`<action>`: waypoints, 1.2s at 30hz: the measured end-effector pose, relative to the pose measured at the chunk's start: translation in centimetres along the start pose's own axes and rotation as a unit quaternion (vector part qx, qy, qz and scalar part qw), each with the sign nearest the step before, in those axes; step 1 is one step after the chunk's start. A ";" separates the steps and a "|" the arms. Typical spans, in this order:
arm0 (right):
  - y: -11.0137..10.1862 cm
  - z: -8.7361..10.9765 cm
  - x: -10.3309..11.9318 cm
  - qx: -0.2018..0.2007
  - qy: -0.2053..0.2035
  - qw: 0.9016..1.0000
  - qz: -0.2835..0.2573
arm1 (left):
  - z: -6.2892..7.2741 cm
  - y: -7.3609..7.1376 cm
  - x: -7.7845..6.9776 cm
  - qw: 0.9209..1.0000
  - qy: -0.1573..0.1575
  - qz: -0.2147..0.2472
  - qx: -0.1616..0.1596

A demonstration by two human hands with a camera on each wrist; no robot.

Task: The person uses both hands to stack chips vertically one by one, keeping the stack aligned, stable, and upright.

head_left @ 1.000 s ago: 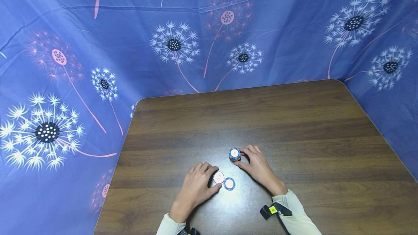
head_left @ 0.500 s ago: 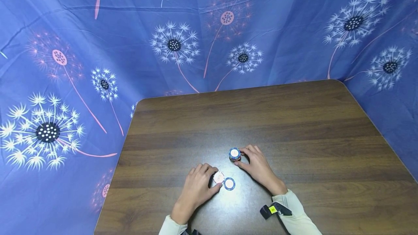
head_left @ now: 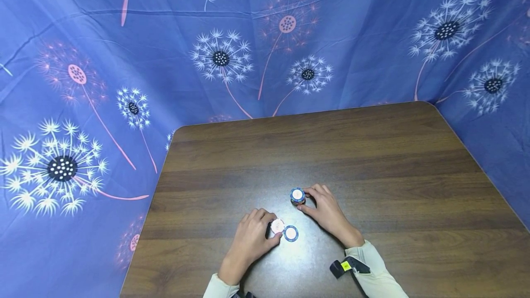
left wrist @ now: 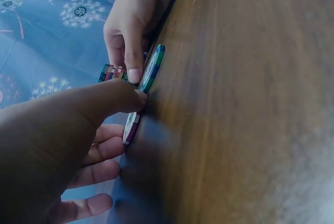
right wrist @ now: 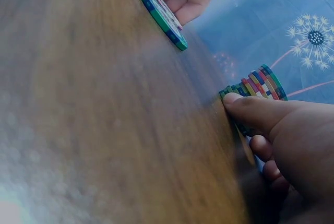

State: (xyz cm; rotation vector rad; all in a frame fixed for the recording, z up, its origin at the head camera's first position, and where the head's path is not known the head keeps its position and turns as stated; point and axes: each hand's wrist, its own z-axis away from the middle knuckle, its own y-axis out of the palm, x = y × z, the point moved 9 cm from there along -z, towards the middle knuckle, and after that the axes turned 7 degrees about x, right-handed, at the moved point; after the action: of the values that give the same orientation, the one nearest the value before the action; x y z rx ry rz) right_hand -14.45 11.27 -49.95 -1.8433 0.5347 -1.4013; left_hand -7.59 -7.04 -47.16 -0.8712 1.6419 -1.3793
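In the head view, my left hand [head_left: 250, 238] pinches a pale poker chip [head_left: 277, 226] by its edges, thumb on the near side and a finger on the far side. A blue-rimmed poker chip [head_left: 291, 233] lies flat just right of it, edge to edge. Farther back, my right hand [head_left: 327, 213] grips a stack of poker chips [head_left: 297, 195] between thumb and fingers. The top chip has a blue rim and a white centre. Seen from the right wrist, the stack [right wrist: 261, 84] shows several coloured layers, with my thumb [right wrist: 233, 98] low on its side.
Everything lies on a brown wood-grain table [head_left: 372, 160] with rounded far corners. Blue cloth [head_left: 165, 59] printed with dandelions hangs behind it and along both sides. A black strap [head_left: 349, 266] with a yellow tag circles my right sleeve.
My left wrist and sleeve have shifted slightly to the right, while the left fingers stay on the pale chip. My right hand and the stack have not visibly moved.
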 end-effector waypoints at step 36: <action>-0.2 0.1 -0.1 -0.005 -0.005 1.000 0.005 | -1.0 -3.4 -0.6 0.997 0.022 0.009 -0.073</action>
State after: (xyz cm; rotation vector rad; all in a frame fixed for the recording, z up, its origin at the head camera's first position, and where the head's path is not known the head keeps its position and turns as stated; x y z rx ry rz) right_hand -14.38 11.45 -49.88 -1.8522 0.5447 -1.3838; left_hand -8.14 -6.65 -43.68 -0.9134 1.7972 -1.2876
